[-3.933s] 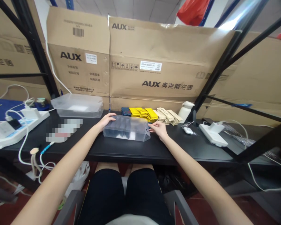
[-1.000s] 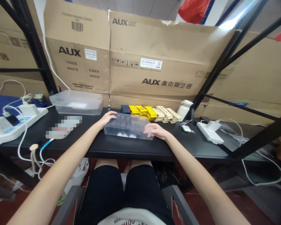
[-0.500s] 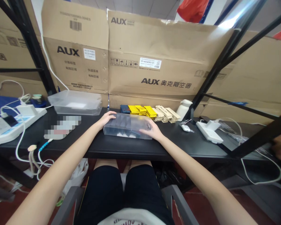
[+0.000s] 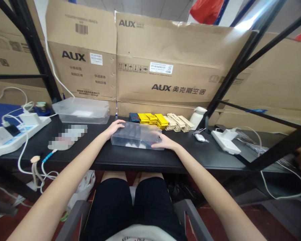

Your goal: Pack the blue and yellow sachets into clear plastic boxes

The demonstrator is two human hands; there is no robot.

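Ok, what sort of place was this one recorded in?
Probably a makeshift workstation, perhaps in a workshop or warehouse: a black desk between metal posts, screened by AUX-printed cardboard, with a white power strip on top.

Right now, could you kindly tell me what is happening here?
A seated person has the left hand on the left end of a clear box on the desk, and the right hand at its right end; whether the fingers reach inside is unclear. Farther back lie yellow packets and beige packets, with a white bottle to their right.
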